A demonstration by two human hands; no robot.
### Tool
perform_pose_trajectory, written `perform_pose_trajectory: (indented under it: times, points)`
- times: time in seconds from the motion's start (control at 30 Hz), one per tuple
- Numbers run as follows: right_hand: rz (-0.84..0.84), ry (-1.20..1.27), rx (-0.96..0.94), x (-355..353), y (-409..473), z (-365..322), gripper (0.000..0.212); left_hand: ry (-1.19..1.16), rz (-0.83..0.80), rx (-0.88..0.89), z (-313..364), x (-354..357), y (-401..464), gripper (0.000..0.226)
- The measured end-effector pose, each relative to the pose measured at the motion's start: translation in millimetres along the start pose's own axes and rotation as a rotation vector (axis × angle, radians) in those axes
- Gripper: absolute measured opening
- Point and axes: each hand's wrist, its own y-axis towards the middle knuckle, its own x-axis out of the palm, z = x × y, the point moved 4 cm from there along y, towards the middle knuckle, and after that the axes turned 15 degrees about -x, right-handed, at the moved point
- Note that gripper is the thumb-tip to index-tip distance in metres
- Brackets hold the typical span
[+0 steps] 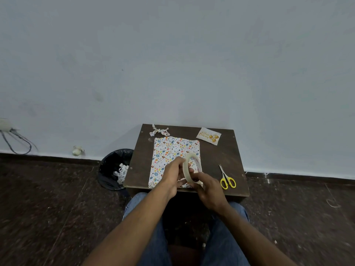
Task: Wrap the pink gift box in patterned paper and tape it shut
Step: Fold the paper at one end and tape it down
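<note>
A flat package covered in white paper with coloured egg patterns lies on the small dark wooden table; no pink box shows under the paper. Above its near right part, both hands hold a cream roll of tape upright. My left hand grips the roll from the left, fingers curled round its rim. My right hand pinches the lower edge of the roll from the right.
Yellow-handled scissors lie at the table's right front. A birthday card sits at the back right, and a scrap bow of patterned paper at the back left. A black bin with paper scraps stands left of the table.
</note>
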Motion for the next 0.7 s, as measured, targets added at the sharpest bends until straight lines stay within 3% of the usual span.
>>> perform_pose_trajectory:
  times: [0.37,0.5,0.7]
  points:
    - [-0.172,-0.281,-0.3,-1.2,-4.8,-8.0,0.032,0.083,0.031,-0.062,3.8,-3.9,0.6,0.033]
    - [-0.1,-0.218,-0.222,-2.2,-5.9,-7.4,0.023,0.056,-0.01,0.003,0.4,-1.5,-3.3,0.035]
    - [-0.053,-0.15,-0.133,1.1,-7.5,-1.3,0.055,0.006,-0.096,0.087,-5.2,3.0,-7.7,0.032]
